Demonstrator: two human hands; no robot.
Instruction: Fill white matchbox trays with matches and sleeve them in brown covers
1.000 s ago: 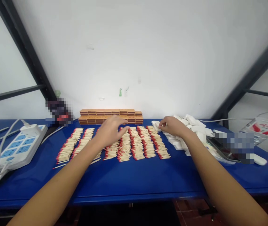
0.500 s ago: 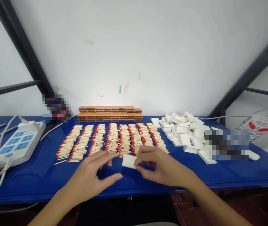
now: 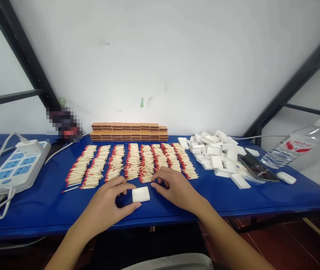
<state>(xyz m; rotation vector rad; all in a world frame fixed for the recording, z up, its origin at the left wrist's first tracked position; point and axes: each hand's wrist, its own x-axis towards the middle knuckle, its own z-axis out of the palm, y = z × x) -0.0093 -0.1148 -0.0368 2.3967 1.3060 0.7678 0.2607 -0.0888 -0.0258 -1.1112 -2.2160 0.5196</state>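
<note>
Writing: we are seeing a red-and-white label (image 3: 297, 146), illegible here, on the clear plastic bottle (image 3: 276, 157).
Left: our left hand (image 3: 108, 203) is bracketing the white rectangular cardboard tray (image 3: 141, 194); whether its grip is touching, we cannot tell.
Right: our right hand (image 3: 177, 190) is holding nothing beside it, grip slightly parted.
Tray: lying on the blue surface (image 3: 261, 198).

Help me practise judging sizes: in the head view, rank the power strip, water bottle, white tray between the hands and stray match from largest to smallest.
1. Power strip and water bottle: too alike to rank
2. White tray
3. Stray match: much thinner
</note>
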